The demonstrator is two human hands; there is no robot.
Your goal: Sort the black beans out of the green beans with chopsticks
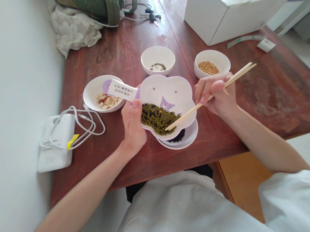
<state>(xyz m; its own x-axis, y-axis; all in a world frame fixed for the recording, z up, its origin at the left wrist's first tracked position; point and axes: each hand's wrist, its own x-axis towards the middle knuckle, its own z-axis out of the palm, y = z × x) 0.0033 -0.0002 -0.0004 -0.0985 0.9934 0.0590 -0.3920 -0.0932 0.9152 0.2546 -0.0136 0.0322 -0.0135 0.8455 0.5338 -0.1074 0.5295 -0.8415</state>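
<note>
Flower-shaped bowl [178,88] with mixed beans [158,117], held above a white dish [194,135]: left fingers [136,104] closed on its handle end, right fingers [217,86] pinching 2 chopsticks [187,114]. Best to steady the bowl and squeeze gently.

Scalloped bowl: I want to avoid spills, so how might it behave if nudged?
The scalloped bowl looks rigid, so it would probably move as one piece. The beans in it are small and round, so they'd likely roll towards any dipping edge. They lie heaped near the left hand, so its weight may be uneven.
</note>
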